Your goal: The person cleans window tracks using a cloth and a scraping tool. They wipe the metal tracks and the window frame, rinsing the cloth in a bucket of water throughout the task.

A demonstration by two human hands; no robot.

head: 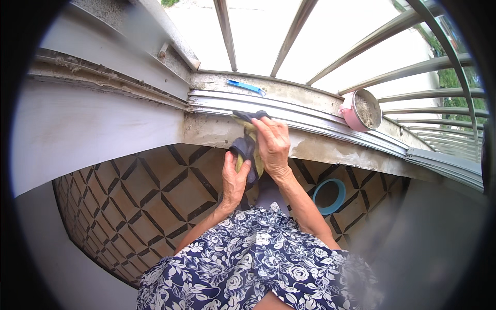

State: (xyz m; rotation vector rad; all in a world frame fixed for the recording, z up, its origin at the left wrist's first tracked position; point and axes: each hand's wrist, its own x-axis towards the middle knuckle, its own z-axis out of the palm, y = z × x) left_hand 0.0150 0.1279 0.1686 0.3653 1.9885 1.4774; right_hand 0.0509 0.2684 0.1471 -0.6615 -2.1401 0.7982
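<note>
Both of my hands grip a dark grey and yellow-green cloth (252, 152), held in front of the window sill. My left hand (235, 178) pinches its lower folds between thumb and fingers. Higher up, my right hand (274, 145) holds the upper part, its fingertips close to the metal window track (302, 118). A blue plastic tool (245, 86), its exact kind unclear, lies on the outer ledge behind the track. To the right, a pink pot (355, 114) holding greyish, dirty contents stands across the track and ledge.
Metal security bars (292, 37) rise beyond the ledge. At left runs a white wall (104, 128) under a dirty frame groove (112, 79). A blue round basin (329, 211), with dark contents or bottom, is on the tiled floor (155, 209). Peeling paint marks the inner sill (321, 149).
</note>
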